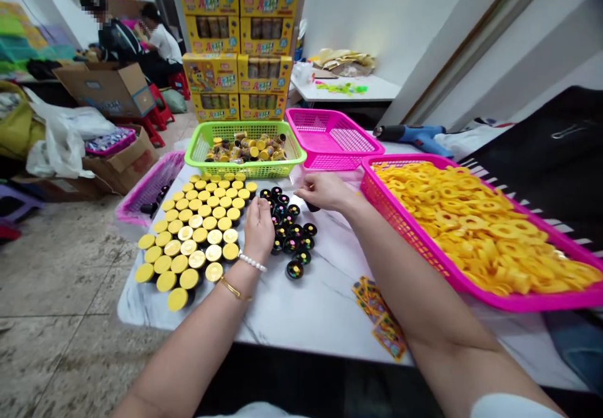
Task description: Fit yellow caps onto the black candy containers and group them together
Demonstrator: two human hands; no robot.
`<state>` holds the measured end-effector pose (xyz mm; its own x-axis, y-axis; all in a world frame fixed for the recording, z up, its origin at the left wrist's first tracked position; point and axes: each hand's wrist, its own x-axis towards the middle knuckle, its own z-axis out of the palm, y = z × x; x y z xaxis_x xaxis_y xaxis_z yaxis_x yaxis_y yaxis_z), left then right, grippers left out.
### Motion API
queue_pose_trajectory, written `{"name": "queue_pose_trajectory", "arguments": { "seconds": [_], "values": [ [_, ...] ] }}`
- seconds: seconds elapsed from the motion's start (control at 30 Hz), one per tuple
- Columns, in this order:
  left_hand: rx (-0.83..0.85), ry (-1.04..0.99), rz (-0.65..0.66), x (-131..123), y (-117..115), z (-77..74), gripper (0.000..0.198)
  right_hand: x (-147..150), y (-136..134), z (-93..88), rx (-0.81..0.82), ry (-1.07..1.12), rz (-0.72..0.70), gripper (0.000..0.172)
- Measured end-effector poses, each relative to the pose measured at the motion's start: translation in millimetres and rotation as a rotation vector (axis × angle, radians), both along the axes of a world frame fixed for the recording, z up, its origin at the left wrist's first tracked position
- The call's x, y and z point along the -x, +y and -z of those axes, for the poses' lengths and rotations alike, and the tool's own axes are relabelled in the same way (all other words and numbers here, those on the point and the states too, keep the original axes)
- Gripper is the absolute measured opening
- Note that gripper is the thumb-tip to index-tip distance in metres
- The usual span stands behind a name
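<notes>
My left hand (259, 226) is between the yellow-topped cylinders and the open black cups, its fingers drawn together. Whatever is inside its grasp is hidden by the palm. My right hand (326, 192) is closed on a small black cup (312, 206), mostly covered by the fingers, at the back right of the black group. The black cups (292, 244) stand open side up on the white table, with small coloured bits inside. Several black cylinders with yellow tops (200, 235) stand upright in close rows on the left.
A green basket (249, 168) holds small yellow-capped tubes. Behind it rise stacked yellow boxes (214, 73). A pink basket (336, 162) stands at the back; another pink basket (405, 233) is full of yellow rings. Printed cards (389, 336) lie near the front edge. A blue heat gun (414, 135) lies behind.
</notes>
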<state>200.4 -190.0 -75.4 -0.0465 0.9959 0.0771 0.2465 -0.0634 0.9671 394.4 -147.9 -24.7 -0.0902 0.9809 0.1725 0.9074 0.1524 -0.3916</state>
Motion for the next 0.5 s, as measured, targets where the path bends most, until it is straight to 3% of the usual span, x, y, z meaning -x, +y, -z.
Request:
{"name": "queue_pose_trajectory", "arguments": {
  "seconds": [0.2, 0.37, 0.5],
  "values": [
    [-0.011, 0.045, 0.007, 2, 5, -0.6, 0.064, 4, -7, 18.3, -0.058, 0.223, 0.027, 0.010],
    [-0.012, 0.040, 0.004, 2, 6, 1.5, 0.062, 11, -29, 43.8, -0.115, 0.399, 0.127, 0.026],
    [-0.033, 0.040, 0.010, 1, 7, 3.4, 0.058, 14, -34, 52.8, -0.113, 0.599, 0.231, 0.037]
  ]
}}
